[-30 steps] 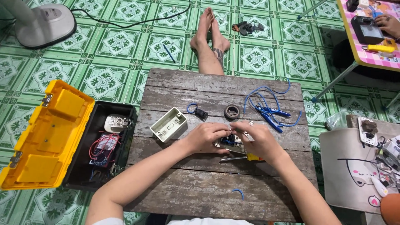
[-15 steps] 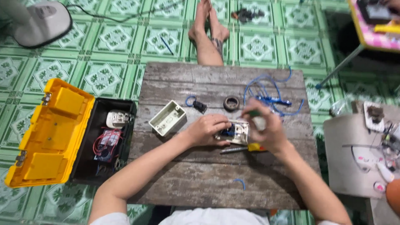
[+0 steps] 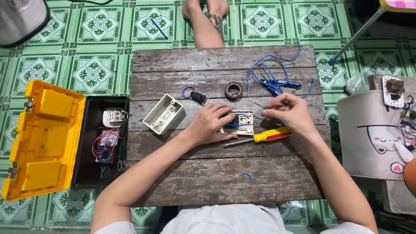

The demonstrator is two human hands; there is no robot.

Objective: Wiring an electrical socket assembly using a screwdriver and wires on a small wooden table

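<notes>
On the worn wooden table [image 3: 216, 173] lies a white switch plate [image 3: 239, 124] with blue wires in its back. My left hand [image 3: 212, 122] presses down on its left side. Just right of the plate, my right hand [image 3: 288, 112] pinches a thin wire end between thumb and fingers. A yellow-and-red screwdriver [image 3: 260, 138] lies below both hands. An empty white switch box [image 3: 163, 114] sits to the left, a small black part with a blue wire loop [image 3: 196, 96] above it.
A roll of black tape [image 3: 233, 90] and blue pliers with a tangle of blue wire [image 3: 277, 80] lie at the table's back. An open yellow-lidded toolbox [image 3: 56, 138] stands on the green tiled floor at left. A person's bare legs [image 3: 207, 21] reach the far edge.
My right hand has moved away to the right of the switch plate, drawing a thin wire with it. My left hand stays on the plate. The camera view has shifted closer.
</notes>
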